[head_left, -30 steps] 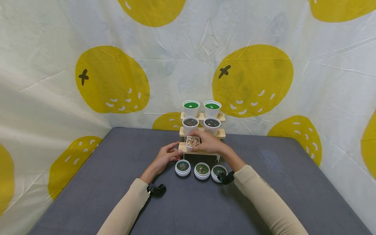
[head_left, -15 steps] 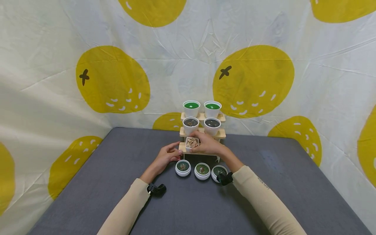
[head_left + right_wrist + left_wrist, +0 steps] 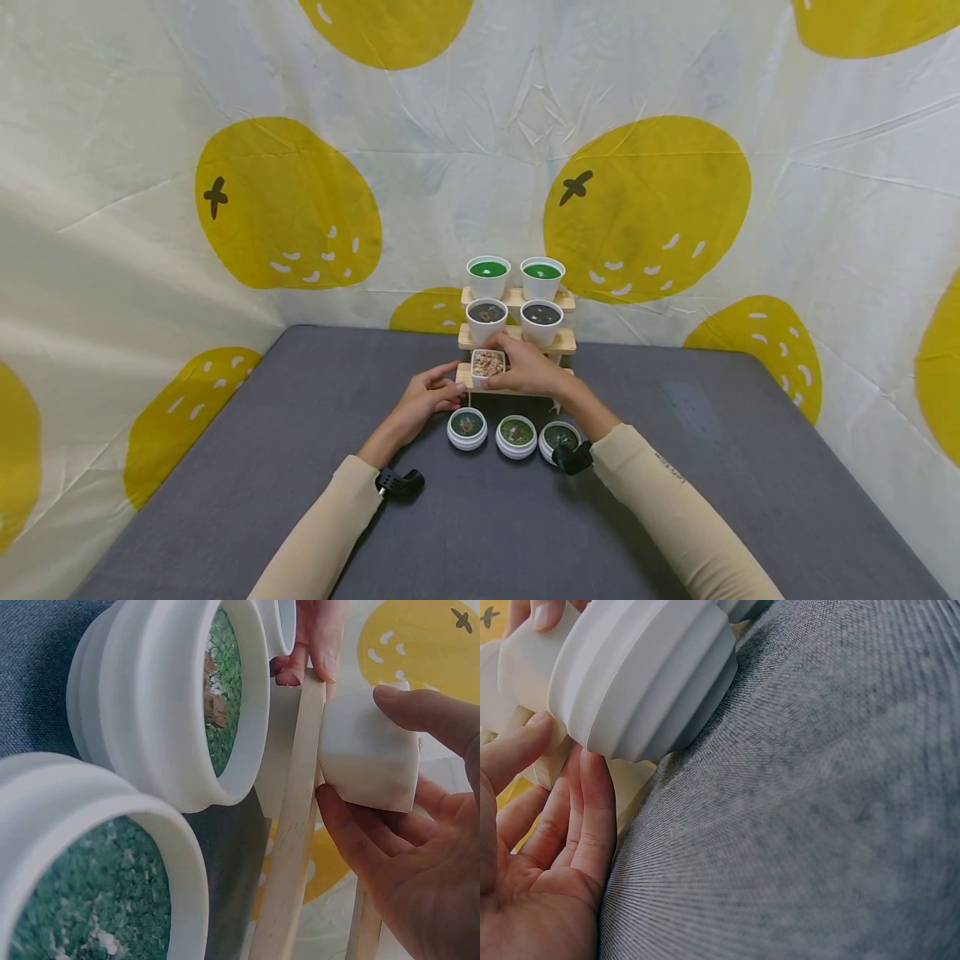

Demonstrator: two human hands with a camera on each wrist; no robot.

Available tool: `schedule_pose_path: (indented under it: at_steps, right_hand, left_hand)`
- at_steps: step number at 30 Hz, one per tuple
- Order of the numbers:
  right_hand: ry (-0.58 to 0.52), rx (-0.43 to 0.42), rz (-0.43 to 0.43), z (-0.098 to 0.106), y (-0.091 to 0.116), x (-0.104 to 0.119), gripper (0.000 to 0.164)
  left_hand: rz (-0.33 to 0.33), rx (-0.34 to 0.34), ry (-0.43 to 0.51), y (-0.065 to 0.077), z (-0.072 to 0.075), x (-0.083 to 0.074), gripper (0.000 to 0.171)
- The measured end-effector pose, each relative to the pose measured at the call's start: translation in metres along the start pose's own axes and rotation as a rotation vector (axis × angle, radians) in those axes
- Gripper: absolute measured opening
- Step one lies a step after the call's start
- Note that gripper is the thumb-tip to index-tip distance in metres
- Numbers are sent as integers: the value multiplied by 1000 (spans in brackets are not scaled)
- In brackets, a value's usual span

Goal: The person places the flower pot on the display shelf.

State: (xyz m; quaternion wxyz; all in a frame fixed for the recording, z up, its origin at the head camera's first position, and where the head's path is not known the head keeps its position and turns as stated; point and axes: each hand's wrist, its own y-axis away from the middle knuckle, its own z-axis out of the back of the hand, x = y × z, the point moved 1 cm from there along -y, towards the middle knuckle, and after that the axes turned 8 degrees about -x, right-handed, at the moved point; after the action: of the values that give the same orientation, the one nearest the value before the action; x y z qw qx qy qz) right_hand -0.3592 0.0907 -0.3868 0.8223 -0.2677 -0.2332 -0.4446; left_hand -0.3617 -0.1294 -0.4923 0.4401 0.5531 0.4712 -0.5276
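A small square white pot (image 3: 367, 750) filled with tan pebbles sits at the left part of the lowest shelf (image 3: 289, 832) of a three-tier wooden stand. My right hand (image 3: 528, 369) holds this pot from its right side, thumb on the near wall and fingers round the far one, as the right wrist view shows. At the shelf's left end is my left hand (image 3: 420, 404). Its thumb (image 3: 536, 727) lies on top of the wood and its fingers curl underneath, pinching the end.
Two white pots with dark fill, such as the left one (image 3: 486, 329), stand on the middle shelf. Two with green fill, including one at left (image 3: 488, 286), occupy the top shelf. Before the stand, three ribbed round pots (image 3: 467, 444) line the grey table (image 3: 480, 533).
My right hand has shifted the pebble pot slightly left along the lowest shelf. The left hand stays in place at the shelf end.
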Motion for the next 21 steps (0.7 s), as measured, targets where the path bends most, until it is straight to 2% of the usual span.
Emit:
schedule_pose_path:
  at_steps: [9, 16, 21]
  right_hand:
    - [1, -7, -16, -3, -1, -2, 54]
    - [-60, -6, -42, -2, 3, -2, 56]
    - [-46, -11, -51, -2, 2, -1, 57]
  left_hand:
    - [-1, 1, 7, -1, 0, 1, 56]
    - [15, 15, 10, 0, 0, -2, 57]
    - [12, -3, 12, -2, -1, 1, 56]
